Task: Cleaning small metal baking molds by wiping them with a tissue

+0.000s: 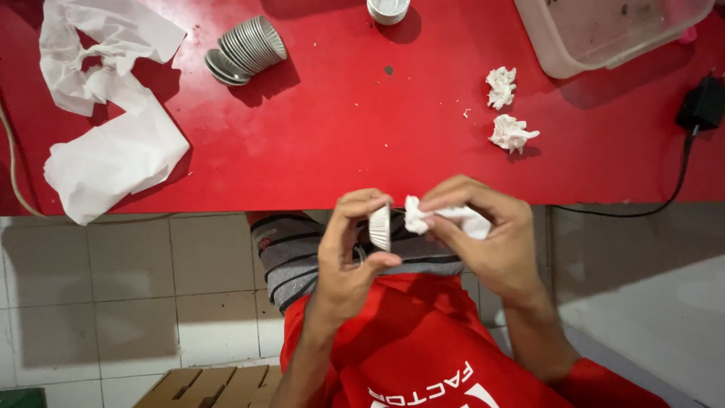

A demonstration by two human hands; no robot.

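Note:
My left hand [349, 253] pinches a small fluted metal cup [380, 227], held on edge just below the red table's front edge [302, 193]. My right hand [483, 238] grips a crumpled white tissue [434, 217] and presses its tip against the cup's inside. Both hands hover over my lap, in front of my striped and red clothing.
On the red table lie a tipped stack of fluted metal cups [248, 49], another cup stack [388, 9] at the far edge, two used tissue wads [507, 109], a long crumpled paper sheet [106, 106], a translucent plastic tub [604, 30] and a black plug with cable [698, 109]. Tiled floor below.

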